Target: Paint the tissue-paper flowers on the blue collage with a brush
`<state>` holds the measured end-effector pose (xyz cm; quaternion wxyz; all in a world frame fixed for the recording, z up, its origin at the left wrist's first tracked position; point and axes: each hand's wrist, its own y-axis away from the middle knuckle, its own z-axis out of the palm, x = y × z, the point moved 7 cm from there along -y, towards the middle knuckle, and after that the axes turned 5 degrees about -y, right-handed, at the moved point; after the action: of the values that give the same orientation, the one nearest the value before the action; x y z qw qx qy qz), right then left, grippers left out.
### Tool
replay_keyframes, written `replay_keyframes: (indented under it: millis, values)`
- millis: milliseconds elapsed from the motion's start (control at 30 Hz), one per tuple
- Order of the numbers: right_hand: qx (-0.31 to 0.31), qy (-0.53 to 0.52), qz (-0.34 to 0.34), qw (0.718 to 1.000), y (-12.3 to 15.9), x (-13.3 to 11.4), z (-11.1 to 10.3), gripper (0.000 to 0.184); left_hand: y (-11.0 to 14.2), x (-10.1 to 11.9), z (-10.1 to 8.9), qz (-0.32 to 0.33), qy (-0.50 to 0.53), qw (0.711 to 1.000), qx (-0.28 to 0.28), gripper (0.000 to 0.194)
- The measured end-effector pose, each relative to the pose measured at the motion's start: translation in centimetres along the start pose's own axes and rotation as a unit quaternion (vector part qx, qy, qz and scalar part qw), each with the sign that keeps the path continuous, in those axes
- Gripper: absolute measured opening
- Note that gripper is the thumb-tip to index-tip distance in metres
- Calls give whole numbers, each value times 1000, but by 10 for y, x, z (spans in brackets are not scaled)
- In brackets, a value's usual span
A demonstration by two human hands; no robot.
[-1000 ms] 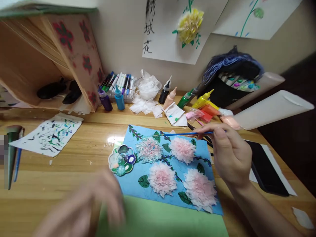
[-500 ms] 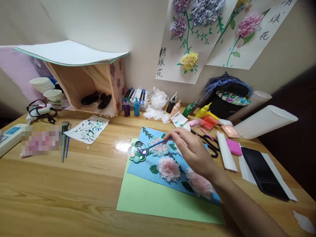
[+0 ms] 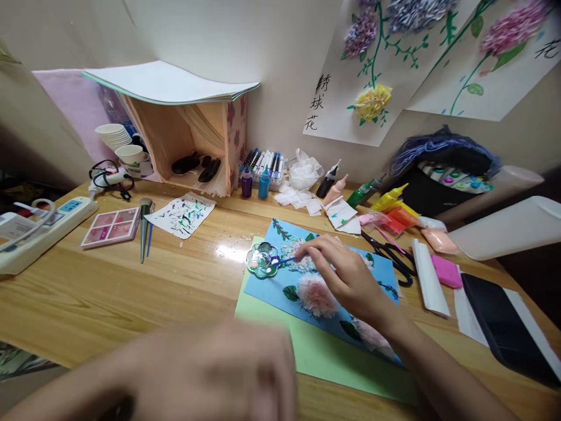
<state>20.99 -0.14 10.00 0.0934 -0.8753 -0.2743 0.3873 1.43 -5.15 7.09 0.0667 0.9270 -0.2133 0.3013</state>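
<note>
My right hand is closed in a pinch on a thin blue paintbrush. The brush tip rests in a small flower-shaped paint palette at the left corner of a blue sheet bearing pink tissue-paper flowers. The blue sheet lies on a light green sheet. My left hand is a large blur close to the camera at the bottom, above the table's near edge; its fingers cannot be made out.
Black scissors, paint bottles, markers and crumpled tissue line the back of the wooden table. A paint-smeared paper, brushes, a pink paint box and a power strip lie left. A black tablet lies right.
My right hand has carried the brush from above the flowers down to the palette. The view has swung up and left. My blurred left hand left the view and is back at the bottom.
</note>
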Motion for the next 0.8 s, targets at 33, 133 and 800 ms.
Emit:
replay_keyframes:
  millis: [33,133,800]
  values:
    - [2,4,-5,1000,1,0,1,22,-24,-4,1,12,10,1000,-22,29]
    - [9,12,-25,1000,3,-2,4,20,-80,-41,-6,-52,-15,997,56,39]
    - [-7,8,-19,1000,10,5,-1,21,-96,-76,32,-50,-20,998,11,30]
